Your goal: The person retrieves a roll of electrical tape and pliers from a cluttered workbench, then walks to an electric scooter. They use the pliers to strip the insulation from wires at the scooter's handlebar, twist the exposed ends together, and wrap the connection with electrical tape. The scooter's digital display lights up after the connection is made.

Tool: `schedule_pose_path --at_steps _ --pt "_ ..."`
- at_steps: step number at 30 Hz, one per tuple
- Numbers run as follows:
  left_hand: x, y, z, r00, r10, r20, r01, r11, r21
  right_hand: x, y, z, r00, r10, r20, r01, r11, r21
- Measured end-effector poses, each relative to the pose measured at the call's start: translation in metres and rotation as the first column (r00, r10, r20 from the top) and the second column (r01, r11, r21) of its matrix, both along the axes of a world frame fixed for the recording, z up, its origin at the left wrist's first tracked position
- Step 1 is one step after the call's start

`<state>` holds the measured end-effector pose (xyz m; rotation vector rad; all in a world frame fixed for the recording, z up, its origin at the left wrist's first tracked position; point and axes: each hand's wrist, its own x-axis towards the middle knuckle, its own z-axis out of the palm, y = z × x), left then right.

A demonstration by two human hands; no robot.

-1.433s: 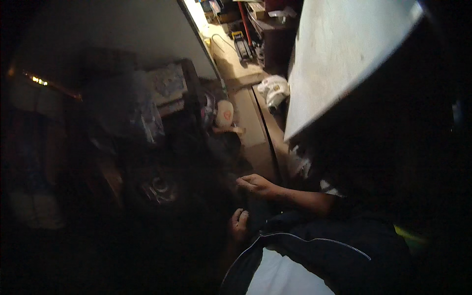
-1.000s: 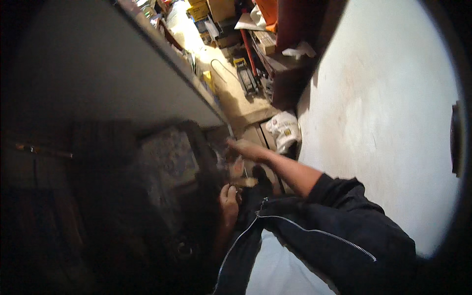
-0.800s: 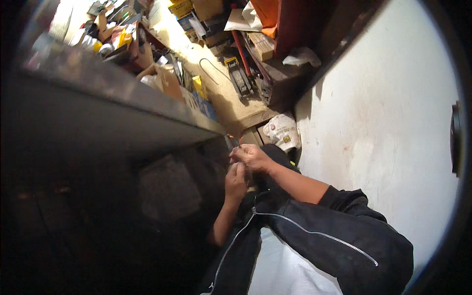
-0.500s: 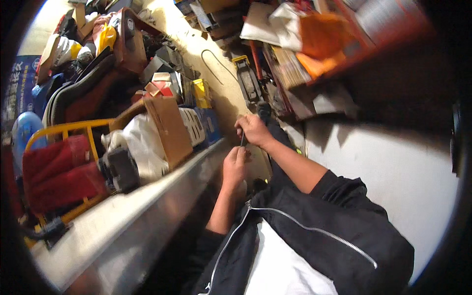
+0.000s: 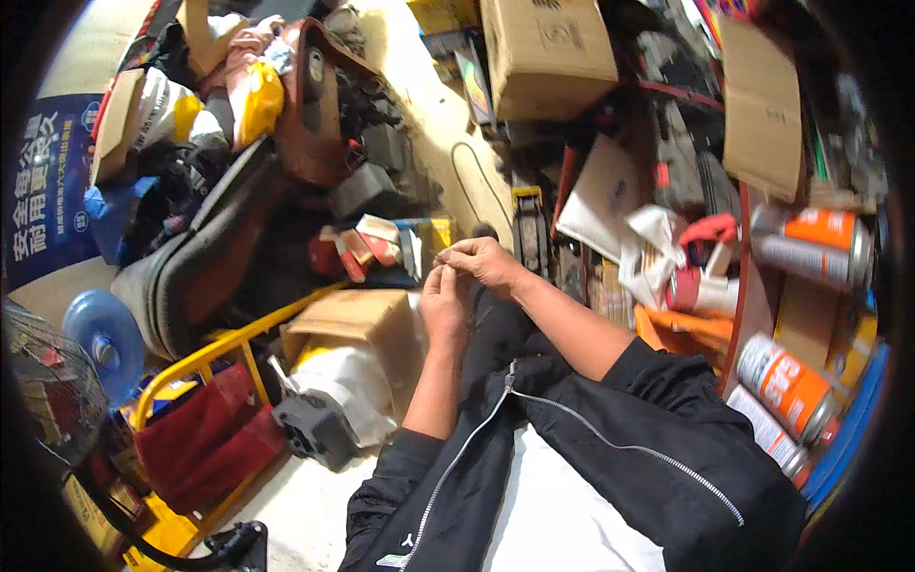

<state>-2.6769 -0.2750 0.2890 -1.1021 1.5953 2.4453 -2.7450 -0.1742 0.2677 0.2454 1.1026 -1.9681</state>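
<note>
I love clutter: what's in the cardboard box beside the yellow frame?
The cardboard box shows a white plastic bag and something yellow at its opening; anything behind them is covered.

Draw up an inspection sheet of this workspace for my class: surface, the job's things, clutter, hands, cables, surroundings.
Surface: pale floor, partly covered.
Job's things: anything between the fingers is too small to identify.
Clutter: cardboard box, dark red fabric, orange-and-white can.
Hands: left hand and right hand close together, fingers bent.
Cables: thin dark curved line on the floor, possibly wire.
Surroundings: blue banner at left.
</note>
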Motion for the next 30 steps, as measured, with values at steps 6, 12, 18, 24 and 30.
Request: schedule_pose_path --at_steps 6,12,18,24,30 --pt "-0.156 -0.057 -0.013 0.999 0.015 0.034 -0.016 0.999 0.032 -0.157 -0.032 -0.008 0.952 0.197 -0.234 -0.208 0.978 -0.025" --pt "-0.335 -0.115 -0.036 0.994 0.035 0.105 -0.041 0.998 0.057 -0.329 -0.106 -0.023 0.997 -0.036 -0.072 0.053 0.963 0.265" --pt "-0.444 -0.188 0.026 0.994 -0.039 0.101 0.062 0.969 -0.238 -0.433 -0.183 0.002 0.993 -0.115 0.041 0.109 0.986 0.129" --pt "-0.572 -0.246 0.074 1.000 -0.011 0.004 0.012 0.914 -0.406 -0.594 -0.248 0.022 0.956 -0.264 0.131 0.239 0.954 0.180" --pt "-0.727 -0.330 0.095 0.994 0.049 -0.097 -0.087 0.890 -0.448 -0.804 -0.316 0.067 0.859 0.192 -0.475 -0.263 0.961 -0.088"
